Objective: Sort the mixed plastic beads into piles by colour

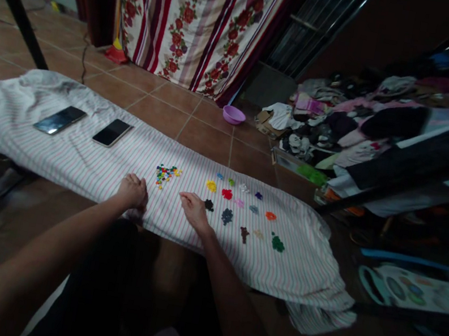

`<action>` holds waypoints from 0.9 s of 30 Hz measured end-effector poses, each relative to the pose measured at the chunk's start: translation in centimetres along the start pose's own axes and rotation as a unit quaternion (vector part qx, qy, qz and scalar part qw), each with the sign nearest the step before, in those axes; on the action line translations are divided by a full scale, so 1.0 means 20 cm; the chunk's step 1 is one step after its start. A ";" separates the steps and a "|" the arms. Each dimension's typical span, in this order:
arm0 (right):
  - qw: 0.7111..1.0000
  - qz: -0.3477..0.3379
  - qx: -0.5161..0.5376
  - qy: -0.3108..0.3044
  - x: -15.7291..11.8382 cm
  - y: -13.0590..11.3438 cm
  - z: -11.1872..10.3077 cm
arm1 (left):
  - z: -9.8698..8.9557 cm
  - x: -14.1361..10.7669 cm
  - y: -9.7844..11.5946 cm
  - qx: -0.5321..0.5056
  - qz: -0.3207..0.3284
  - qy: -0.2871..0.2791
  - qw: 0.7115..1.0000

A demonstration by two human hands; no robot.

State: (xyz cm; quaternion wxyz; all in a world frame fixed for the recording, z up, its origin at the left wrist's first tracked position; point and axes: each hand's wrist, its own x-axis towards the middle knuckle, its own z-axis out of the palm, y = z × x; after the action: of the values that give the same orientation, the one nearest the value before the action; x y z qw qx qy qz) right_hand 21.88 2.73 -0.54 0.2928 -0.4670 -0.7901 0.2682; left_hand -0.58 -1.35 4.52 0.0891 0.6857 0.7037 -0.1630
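My left hand (133, 192) rests with curled fingers near the front edge of the striped cloth (173, 219); no item shows in it. Over the cloth, my right hand (195, 210) has its fingers pressed together, pointing left; anything between the fingertips is too small to make out. Just beyond and between both hands lies a mixed pile of tiny coloured pieces (166, 175). Right of my right hand are small heaps sorted by colour, among them black pieces (209, 205), yellow pieces (211, 186), red pieces (227, 193), dark grey pieces (226, 216) and green pieces (278, 243).
Two phones, a larger one (60, 120) and a smaller one (112, 132), lie on the cloth at left. A purple basin (234, 115) stands on the tiled floor beyond. Clothes are heaped (345, 114) at the right. A floral curtain (197, 20) hangs behind.
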 end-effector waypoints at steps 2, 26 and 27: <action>1.000 0.001 -0.025 -0.014 0.06 -0.03 0.07 | 0.00 0.00 0.00 0.002 0.001 -0.002 1.000; 0.950 0.147 -0.247 -0.124 0.37 -0.14 0.19 | 0.04 0.04 -0.01 0.002 0.012 0.004 1.000; 0.951 0.147 -0.245 -0.121 0.37 -0.14 0.19 | 0.04 0.05 -0.01 0.004 0.012 0.004 1.000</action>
State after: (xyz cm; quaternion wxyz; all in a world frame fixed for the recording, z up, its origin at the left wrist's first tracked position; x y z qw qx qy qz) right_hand 14.60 7.54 0.42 0.0291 -0.5995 -0.7836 0.1604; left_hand -0.89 -0.81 3.40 0.0855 0.6954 0.6949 -0.1620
